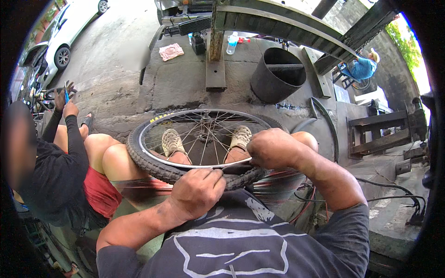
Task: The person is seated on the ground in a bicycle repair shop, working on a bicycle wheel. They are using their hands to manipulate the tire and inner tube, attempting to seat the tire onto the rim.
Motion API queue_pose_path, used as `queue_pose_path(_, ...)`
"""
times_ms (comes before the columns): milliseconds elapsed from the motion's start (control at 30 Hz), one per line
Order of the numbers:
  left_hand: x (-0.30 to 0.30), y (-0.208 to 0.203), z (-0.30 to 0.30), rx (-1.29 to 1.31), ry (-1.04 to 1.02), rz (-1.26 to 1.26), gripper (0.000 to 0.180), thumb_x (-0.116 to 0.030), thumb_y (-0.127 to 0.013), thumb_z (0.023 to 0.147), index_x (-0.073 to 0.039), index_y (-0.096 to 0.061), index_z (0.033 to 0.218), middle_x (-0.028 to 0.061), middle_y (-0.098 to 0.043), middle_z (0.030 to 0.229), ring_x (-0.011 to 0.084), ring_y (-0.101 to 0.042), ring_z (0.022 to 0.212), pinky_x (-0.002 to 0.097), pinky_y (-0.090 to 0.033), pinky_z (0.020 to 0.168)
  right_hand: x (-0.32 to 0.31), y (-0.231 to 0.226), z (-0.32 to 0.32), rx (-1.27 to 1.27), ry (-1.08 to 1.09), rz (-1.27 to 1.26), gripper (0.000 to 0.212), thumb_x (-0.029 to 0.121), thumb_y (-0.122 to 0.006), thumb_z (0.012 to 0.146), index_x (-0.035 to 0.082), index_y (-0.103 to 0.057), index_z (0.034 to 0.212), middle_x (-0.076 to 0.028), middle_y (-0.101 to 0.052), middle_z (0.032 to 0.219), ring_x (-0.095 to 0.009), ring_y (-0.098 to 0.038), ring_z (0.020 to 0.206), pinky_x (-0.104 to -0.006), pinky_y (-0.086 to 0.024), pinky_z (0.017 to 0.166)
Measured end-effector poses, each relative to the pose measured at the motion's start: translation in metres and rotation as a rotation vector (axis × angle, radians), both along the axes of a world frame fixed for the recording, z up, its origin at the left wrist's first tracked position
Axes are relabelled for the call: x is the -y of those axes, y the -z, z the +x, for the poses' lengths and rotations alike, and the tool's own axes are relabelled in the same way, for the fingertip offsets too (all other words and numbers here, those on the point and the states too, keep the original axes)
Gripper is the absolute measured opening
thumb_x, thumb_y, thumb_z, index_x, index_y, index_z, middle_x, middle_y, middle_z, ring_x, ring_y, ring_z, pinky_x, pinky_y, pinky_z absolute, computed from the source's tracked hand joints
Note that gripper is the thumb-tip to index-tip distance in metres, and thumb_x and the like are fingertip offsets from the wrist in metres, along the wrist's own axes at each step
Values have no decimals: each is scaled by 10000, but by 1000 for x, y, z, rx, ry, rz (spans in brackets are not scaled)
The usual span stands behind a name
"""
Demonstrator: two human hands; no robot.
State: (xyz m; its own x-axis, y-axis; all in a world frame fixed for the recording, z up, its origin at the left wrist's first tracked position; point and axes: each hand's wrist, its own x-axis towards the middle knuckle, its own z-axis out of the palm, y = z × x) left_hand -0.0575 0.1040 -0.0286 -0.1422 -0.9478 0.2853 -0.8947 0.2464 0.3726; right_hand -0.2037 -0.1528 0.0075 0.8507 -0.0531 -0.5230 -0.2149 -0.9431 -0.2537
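A spoked bicycle wheel lies across my lap, its silver rim [149, 125] ringed by a black knobby tire [160, 171]. Along the near side, the tire stands partly away from the rim. My left hand [197, 192] is closed at this near edge, its fingers pinched on the tire. Farther right, my right hand [273, 148] is curled into a fist against the rim and tire. Its palm is turned out of sight, so what it grips is hidden. The hub [205, 121] shows at the far part of the wheel, and my shoes [173, 142] show through the spokes.
Close on my left sits a person in a dark top [60, 162], hands on a blue-handled tool [66, 95]. Ahead stand a black bucket [266, 83], a metal post [216, 69] and a water bottle [232, 44]. Hoses [394, 186] lie at right.
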Motion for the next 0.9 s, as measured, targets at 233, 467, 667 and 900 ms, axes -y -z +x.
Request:
queue_pose_path(233, -3, 7, 8, 42, -52, -82, 183, -168, -716, 874, -46, -756, 1004, 89, -748, 1049, 248, -746, 938, 385, -608, 805, -18, 4, 20, 74, -142, 209, 307, 58, -744, 922, 102, -821, 1216, -220, -794, 1159, -408, -784, 1073, -503, -616, 917)
queue_pose_path(467, -2, 7, 2, 15, -86, -9, 142, -141, -735, 852, -59, -753, 966, 91, -770, 1075, 251, -742, 920, 389, -602, 777, -32, 6, -33, 369, 48, 416, 237, 195, -693, 973, 33, -777, 1125, -204, -670, 1219, -405, -677, 1184, -557, -518, 1064)
queue_pose_path(667, 2, 8, 0, 30, -99, -45, 149, -158, -740, 860, -56, -736, 968, 94, -757, 1089, 247, -723, 918, 386, -597, 765, -68, 4, -50, 576, 114, 136, 339, 123, -718, 899, 13, -719, 1219, -168, -689, 1163, -359, -693, 1185, -514, -535, 1025)
queue_pose_path(900, 4, 6, -1, 6, -84, -18, 151, -111, -741, 831, -65, -778, 970, 101, -781, 1061, 264, -756, 909, 395, -609, 778, -59, 6, -38, 409, 36, 100, 197, 155, -756, 854, 29, -764, 1006, -138, -715, 1019, -333, -712, 1056, -483, -527, 950)
